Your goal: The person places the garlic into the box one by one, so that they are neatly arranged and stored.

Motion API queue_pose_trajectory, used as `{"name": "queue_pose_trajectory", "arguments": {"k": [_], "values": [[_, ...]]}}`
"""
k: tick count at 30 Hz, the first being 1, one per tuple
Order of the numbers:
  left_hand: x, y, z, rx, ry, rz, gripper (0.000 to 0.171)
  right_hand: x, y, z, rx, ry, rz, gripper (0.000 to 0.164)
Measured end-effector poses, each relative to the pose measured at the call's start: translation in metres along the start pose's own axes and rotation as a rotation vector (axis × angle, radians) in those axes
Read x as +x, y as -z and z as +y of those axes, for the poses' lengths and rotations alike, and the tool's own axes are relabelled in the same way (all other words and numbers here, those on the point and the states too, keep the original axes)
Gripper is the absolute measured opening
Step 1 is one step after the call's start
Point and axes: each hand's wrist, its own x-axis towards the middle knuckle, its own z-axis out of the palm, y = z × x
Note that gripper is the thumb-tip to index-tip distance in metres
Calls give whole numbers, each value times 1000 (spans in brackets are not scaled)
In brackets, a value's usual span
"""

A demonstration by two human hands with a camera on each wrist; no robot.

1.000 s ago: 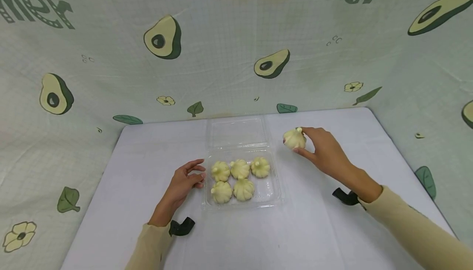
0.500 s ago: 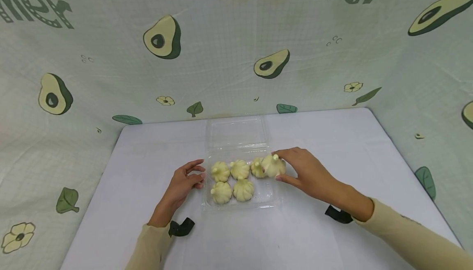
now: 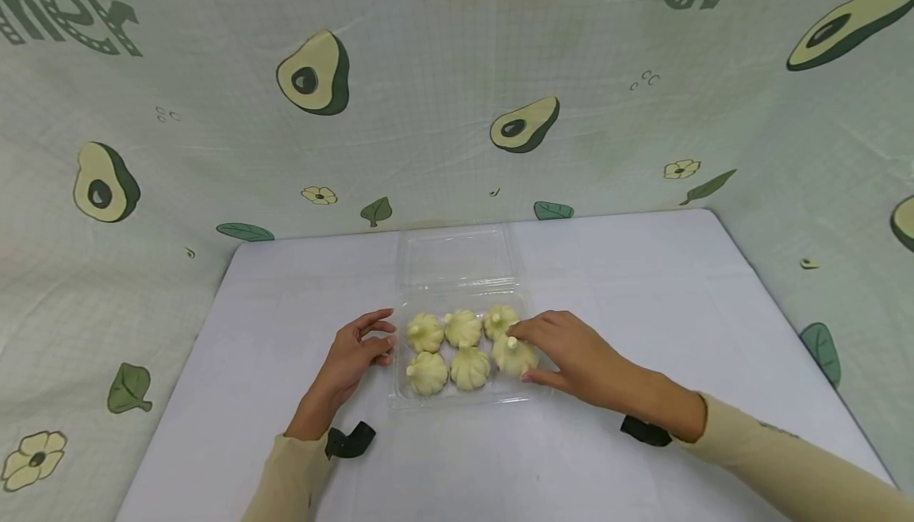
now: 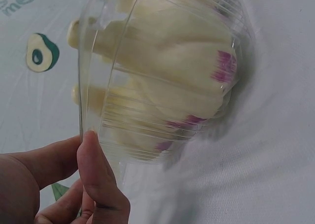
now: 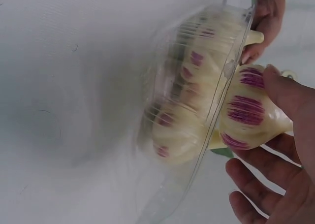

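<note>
A clear plastic clamshell container (image 3: 467,399) lies with its lid folded back, holding several cream garlic bulbs (image 3: 428,373) in two rows. At its left side, my left hand (image 3: 360,355) pinches the rim between thumb and fingers, as the left wrist view (image 4: 98,184) shows. My right hand (image 3: 574,359) grips another garlic bulb (image 3: 516,355) over the front right part of the container. In the right wrist view this purple-streaked garlic bulb (image 5: 251,108) is at rim height, thumb on one side and fingers on the other. Its underside is hidden in the head view.
The transparent lid (image 3: 457,259) lies flat behind the container on the white-covered table (image 3: 628,260). A pale cloth with avocado prints (image 3: 428,109) hangs behind and at both sides. A black strap (image 3: 350,439) shows at each wrist.
My right hand has carried the garlic bulb from the table's right side leftward and toward me, over the container's front right part. The left hand stays at the rim.
</note>
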Motion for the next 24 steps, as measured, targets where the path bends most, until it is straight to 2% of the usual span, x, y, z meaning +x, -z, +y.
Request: {"name": "queue_pose_trajectory", "arguments": {"k": [9, 18, 24], "values": [[-2, 1, 1, 5, -2, -12, 55, 3, -7, -2, -63, 41, -44, 57], [-2, 0, 2, 2, 0, -13, 55, 7, -12, -3, -115, 42, -98, 57], [-2, -1, 3, 0, -1, -9, 54, 9, -12, -3, -137, 50, -104, 56]]}}
